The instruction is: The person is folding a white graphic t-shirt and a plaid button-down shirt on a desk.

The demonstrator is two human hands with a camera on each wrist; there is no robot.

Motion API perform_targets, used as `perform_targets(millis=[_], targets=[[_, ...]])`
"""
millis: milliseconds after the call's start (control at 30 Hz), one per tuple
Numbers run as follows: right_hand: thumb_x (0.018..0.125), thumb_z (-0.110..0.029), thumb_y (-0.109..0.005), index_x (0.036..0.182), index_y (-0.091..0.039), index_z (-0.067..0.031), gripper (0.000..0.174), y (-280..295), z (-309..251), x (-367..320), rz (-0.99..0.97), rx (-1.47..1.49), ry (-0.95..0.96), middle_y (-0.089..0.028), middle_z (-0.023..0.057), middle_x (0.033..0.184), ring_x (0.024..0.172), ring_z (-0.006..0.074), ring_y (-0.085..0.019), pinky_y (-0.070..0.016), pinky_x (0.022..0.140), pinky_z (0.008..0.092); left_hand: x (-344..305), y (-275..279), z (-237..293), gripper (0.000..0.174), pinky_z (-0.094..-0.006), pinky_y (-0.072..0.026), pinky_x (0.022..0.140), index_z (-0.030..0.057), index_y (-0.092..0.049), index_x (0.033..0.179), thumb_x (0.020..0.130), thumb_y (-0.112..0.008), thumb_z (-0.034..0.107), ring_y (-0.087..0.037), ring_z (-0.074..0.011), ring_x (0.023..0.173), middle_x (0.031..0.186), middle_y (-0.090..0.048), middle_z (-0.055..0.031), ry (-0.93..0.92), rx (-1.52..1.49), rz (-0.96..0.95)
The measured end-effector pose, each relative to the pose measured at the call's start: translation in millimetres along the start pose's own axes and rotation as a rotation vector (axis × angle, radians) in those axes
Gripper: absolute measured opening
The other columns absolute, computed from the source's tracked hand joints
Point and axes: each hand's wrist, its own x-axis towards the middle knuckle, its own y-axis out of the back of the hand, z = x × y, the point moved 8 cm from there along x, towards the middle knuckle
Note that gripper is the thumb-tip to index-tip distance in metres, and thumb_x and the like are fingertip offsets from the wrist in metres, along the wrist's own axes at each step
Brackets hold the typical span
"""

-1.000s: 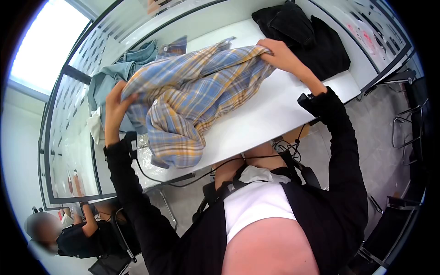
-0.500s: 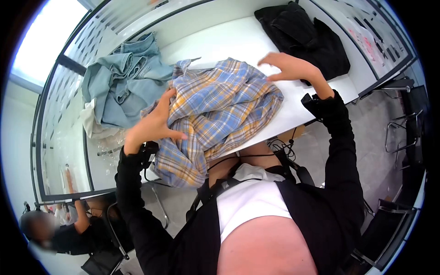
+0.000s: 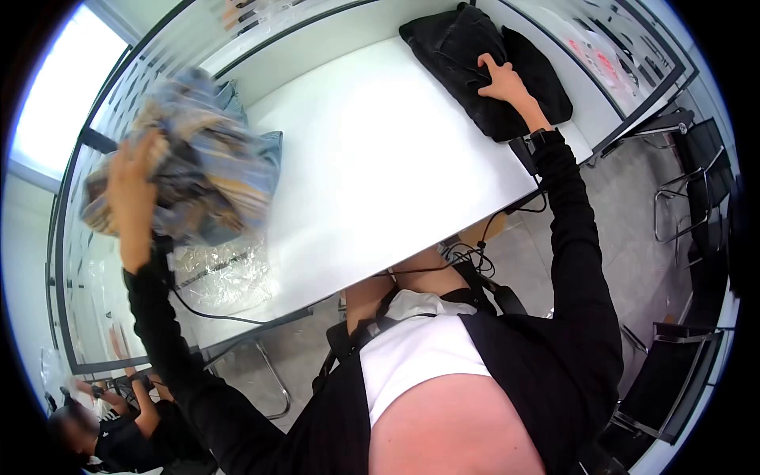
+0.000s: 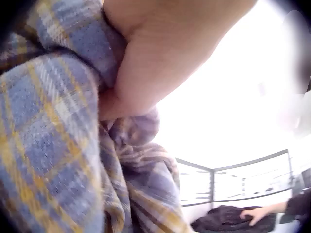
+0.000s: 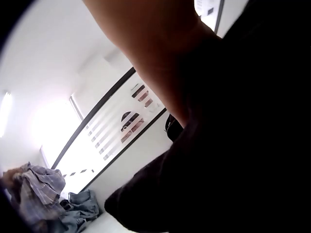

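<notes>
A blue-and-yellow plaid shirt (image 3: 226, 150), bunched and blurred by motion, is at the table's left side over light-blue jeans (image 3: 271, 150). My left hand (image 3: 133, 186) grips it; in the left wrist view, the thumb sinks into the folds of the shirt (image 4: 53, 131). Black jeans (image 3: 451, 71) lie in a heap at the back right. On top of them rests my right hand (image 3: 503, 82), thumb and forefinger spread apart. In the right wrist view, dark cloth (image 5: 146, 194) hides the fingers of that hand.
Crumpled clear plastic (image 3: 226, 273) lies at the front left of the white table (image 3: 340, 158). Glass partitions (image 3: 633, 55) border the table. Black cables (image 3: 475, 253) run from the wrists below the front edge. Another person (image 3: 119, 431) sits at the lower left.
My left hand has carried the plaid shirt from the table's middle to the left, onto the light-blue jeans. My right hand let go of the shirt and moved to the black jeans.
</notes>
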Motion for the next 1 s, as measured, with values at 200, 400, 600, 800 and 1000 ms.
perform_targets(millis=[200,400,600,800,1000], targets=[[0.056,-0.012,-0.066,0.087,-0.044,-0.0091,0.038,28.3,-50.4,-11.1,0.240,0.374,0.342,-0.050,0.0069,0.081,0.072,0.0271,-0.053,-0.0440,0.071,0.0305,-20.6,-117.6,-120.3,0.074,-0.0690,-0.0249,0.090,0.0238,-0.034,0.132,0.069,-0.073,0.017,-0.018,-0.0407,0.130,0.141,-0.020,-0.0192,0.395,0.335,-0.490],[0.062,-0.011,-0.068,0.089,-0.047,-0.0044,0.035,58.2,-207.0,-102.0,-0.095,0.879,0.848,-0.049,0.0022,0.089,0.089,0.0122,-0.047,-0.0372,0.084,0.0240,24.3,-22.3,111.0,0.076,-0.0472,-0.0329,0.092,0.0171,-0.040,0.130,0.063,-0.074,0.031,-0.036,-0.0340,0.120,0.131,-0.037,-0.0160,-0.220,-0.333,-0.143],[0.074,-0.004,-0.063,0.102,-0.053,-0.0085,0.030,81.9,-217.2,-132.2,-0.414,1.407,0.619,-0.052,0.0015,0.097,0.077,0.0078,-0.055,-0.0449,0.074,0.0230,-8.9,-21.8,219.3,0.114,-0.0501,-0.0255,0.100,0.0101,-0.008,0.141,0.056,-0.082,0.027,-0.025,-0.0378,0.130,0.140,-0.021,-0.0224,-0.419,-1.062,-0.466],[0.087,-0.020,-0.052,0.110,-0.051,-0.0017,0.030,40.0,-126.5,-49.0,-0.168,2.130,0.100,-0.057,0.0096,0.106,0.094,0.0207,-0.056,-0.0447,0.086,0.0346,-22.9,-29.8,227.3,0.106,-0.0406,-0.0301,0.101,0.0060,-0.010,0.140,0.064,-0.078,0.034,-0.031,-0.0397,0.126,0.136,-0.027,-0.0261,-0.400,-1.166,-0.424],[0.084,-0.021,-0.057,0.129,-0.036,-0.0050,0.052,7.9,-87.1,-42.7,-0.008,1.377,-0.075,-0.052,0.0148,0.116,0.107,0.0236,-0.052,-0.0436,0.089,0.0355,-24.3,-92.4,231.6,0.107,-0.0481,-0.0391,0.090,0.0076,-0.010,0.139,0.062,-0.078,0.037,-0.039,-0.0456,0.118,0.130,-0.032,-0.0308,-0.249,-0.881,-0.313]])
